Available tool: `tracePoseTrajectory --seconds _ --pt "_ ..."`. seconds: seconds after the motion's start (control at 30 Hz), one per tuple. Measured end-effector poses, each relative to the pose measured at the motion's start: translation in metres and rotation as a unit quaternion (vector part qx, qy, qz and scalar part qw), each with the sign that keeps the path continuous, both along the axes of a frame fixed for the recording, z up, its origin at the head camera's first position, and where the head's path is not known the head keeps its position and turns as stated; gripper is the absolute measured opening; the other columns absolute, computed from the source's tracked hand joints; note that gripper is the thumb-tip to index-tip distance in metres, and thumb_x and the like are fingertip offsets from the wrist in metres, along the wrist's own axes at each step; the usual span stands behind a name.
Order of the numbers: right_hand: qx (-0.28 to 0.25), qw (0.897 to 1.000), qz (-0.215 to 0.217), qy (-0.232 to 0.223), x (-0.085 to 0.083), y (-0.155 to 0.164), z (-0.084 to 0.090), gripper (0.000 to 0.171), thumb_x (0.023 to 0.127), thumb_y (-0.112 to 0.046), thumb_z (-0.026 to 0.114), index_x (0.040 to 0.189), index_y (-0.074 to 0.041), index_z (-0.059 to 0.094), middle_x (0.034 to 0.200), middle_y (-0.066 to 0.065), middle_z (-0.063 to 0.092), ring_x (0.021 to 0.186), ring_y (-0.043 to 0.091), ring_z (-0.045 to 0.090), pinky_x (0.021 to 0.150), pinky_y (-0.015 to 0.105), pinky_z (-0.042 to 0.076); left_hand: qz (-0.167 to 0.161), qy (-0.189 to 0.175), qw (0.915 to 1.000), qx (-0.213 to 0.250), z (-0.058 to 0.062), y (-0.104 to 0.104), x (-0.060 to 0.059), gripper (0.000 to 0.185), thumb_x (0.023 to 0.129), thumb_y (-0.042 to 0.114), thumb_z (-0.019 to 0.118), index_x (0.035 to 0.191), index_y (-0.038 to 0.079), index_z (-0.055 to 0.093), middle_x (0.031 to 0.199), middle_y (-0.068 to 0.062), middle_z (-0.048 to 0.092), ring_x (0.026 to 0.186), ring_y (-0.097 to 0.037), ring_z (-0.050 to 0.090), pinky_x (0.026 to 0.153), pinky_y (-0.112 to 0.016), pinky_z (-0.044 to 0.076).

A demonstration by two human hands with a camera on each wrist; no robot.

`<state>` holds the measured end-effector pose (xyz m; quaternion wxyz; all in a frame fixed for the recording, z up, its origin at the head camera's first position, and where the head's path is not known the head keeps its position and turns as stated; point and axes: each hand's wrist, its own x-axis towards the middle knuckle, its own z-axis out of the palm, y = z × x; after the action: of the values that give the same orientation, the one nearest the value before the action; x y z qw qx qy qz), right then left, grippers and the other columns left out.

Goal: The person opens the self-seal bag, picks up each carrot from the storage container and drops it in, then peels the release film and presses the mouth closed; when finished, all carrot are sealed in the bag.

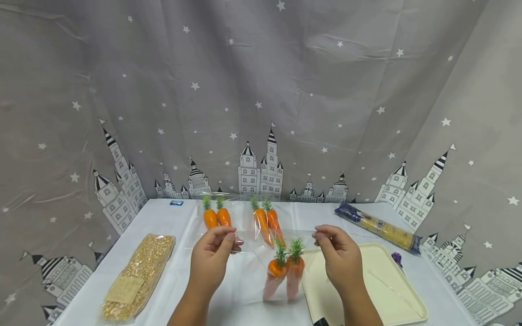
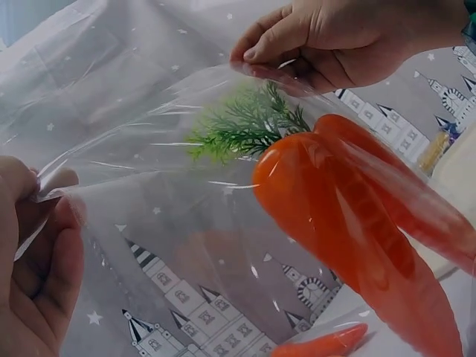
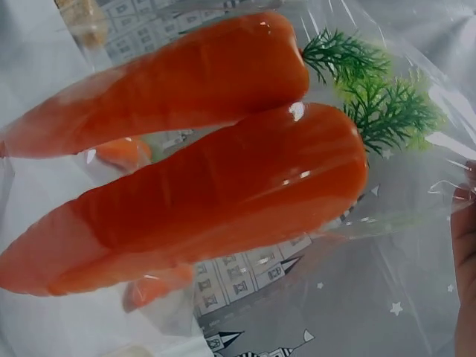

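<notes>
Between both hands hangs a clear plastic bag holding two orange carrots with feathery green tops, which point up toward the bag's upper edge. My left hand pinches that edge on the left side, thumb against fingers, as the left wrist view shows close up. On the other side, my right hand pinches the film near the corner, partly over the tray. Seen from the right wrist, the carrots lie side by side behind the shiny film, their tips toward the bag's bottom.
Behind the hands, two pairs of carrots lie in clear bags on the white table. A long bag of yellow grains lies left. At right are a cream tray, a pasta packet and a small purple item.
</notes>
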<state>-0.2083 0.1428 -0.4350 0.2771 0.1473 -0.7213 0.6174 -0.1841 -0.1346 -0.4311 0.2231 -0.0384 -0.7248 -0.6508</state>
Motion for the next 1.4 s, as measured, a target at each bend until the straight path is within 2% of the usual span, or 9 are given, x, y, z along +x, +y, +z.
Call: tracePoseTrajectory --seconds 0.13,0.23,0.4,0.63,0.73,0.9,1.13,1.27,1.4 --pt "0.011 0.999 0.025 0.031 -0.001 0.004 -0.003 0.021 0.098 0.009 0.063 0.109 -0.005 0.076 0.095 0.006 0.075 0.084 0.009 0.07 0.077 0.02 0.059 -0.006 0.003 0.9999 0.01 0.0 0.001 0.0 0.018 0.104 0.0 0.06 0.116 0.01 0.069 0.091 -0.011 0.073 0.077 -0.019 0.074 0.074 -0.03 0.064" --pt "0.031 0.997 0.038 0.067 -0.004 0.006 -0.005 0.025 0.097 0.013 0.062 0.109 -0.004 0.077 0.099 0.008 0.074 0.087 0.011 0.07 0.079 0.019 0.059 -0.016 0.012 0.9995 0.024 -0.001 0.001 0.0 0.017 0.103 -0.004 0.059 0.112 0.005 0.07 0.092 -0.015 0.071 0.076 -0.019 0.073 0.072 -0.031 0.064" --pt "0.065 0.991 0.039 0.107 -0.006 0.011 -0.007 0.031 0.093 0.019 0.062 0.101 -0.005 0.078 0.1 0.009 0.073 0.092 0.009 0.068 0.081 0.016 0.055 -0.018 0.002 0.9994 0.029 -0.001 0.001 0.0 0.018 0.103 -0.007 0.055 0.105 0.003 0.07 0.09 -0.014 0.068 0.076 -0.019 0.072 0.072 -0.031 0.064" --pt "0.052 0.991 0.05 0.109 -0.008 0.012 -0.01 0.032 0.093 0.02 0.061 0.082 -0.008 0.073 0.097 0.011 0.072 0.101 0.007 0.068 0.089 0.017 0.055 -0.019 -0.006 0.9994 0.029 0.0 0.001 0.0 0.018 0.103 -0.008 0.051 0.101 -0.002 0.068 0.091 -0.011 0.07 0.077 -0.021 0.073 0.073 -0.032 0.064" --pt "0.057 0.992 0.046 0.104 -0.008 0.012 -0.01 0.032 0.094 0.019 0.062 0.081 -0.009 0.072 0.098 0.011 0.073 0.101 0.006 0.068 0.089 0.016 0.055 -0.014 -0.012 0.9996 0.022 0.0 0.002 0.0 0.02 0.104 -0.007 0.05 0.1 0.001 0.068 0.092 -0.011 0.07 0.078 -0.021 0.073 0.074 -0.031 0.064" --pt "0.086 0.991 0.024 0.104 -0.007 0.013 -0.01 0.035 0.094 0.017 0.063 0.082 -0.014 0.073 0.099 0.007 0.074 0.101 0.006 0.067 0.087 0.013 0.053 -0.026 -0.008 0.9995 0.018 -0.001 0.003 -0.001 0.022 0.105 -0.006 0.048 0.101 0.003 0.067 0.097 -0.012 0.069 0.081 -0.023 0.073 0.075 -0.031 0.064" --pt "0.112 0.986 -0.008 0.12 -0.008 0.013 -0.011 0.036 0.091 0.019 0.064 0.08 -0.014 0.073 0.098 0.005 0.075 0.099 0.006 0.068 0.081 0.012 0.051 -0.026 -0.008 0.9996 0.012 -0.003 0.004 -0.002 0.023 0.106 -0.006 0.048 0.099 0.004 0.067 0.096 -0.011 0.07 0.08 -0.021 0.073 0.075 -0.031 0.064" --pt "0.13 0.983 -0.015 0.127 -0.008 0.015 -0.01 0.042 0.089 0.02 0.063 0.082 -0.02 0.073 0.097 0.003 0.075 0.098 0.005 0.068 0.084 0.011 0.051 -0.045 -0.001 0.999 0.003 -0.003 0.004 -0.003 0.022 0.107 -0.005 0.046 0.101 0.001 0.066 0.097 -0.014 0.07 0.082 -0.021 0.074 0.077 -0.032 0.064" --pt "0.141 0.981 -0.013 0.132 -0.008 0.016 -0.009 0.042 0.086 0.021 0.059 0.083 -0.019 0.073 0.096 0.002 0.075 0.097 0.007 0.069 0.089 0.011 0.051 -0.074 0.007 0.9971 -0.018 -0.003 0.002 -0.003 0.025 0.109 -0.003 0.044 0.1 0.005 0.065 0.1 -0.016 0.068 0.085 -0.021 0.076 0.081 -0.034 0.063"
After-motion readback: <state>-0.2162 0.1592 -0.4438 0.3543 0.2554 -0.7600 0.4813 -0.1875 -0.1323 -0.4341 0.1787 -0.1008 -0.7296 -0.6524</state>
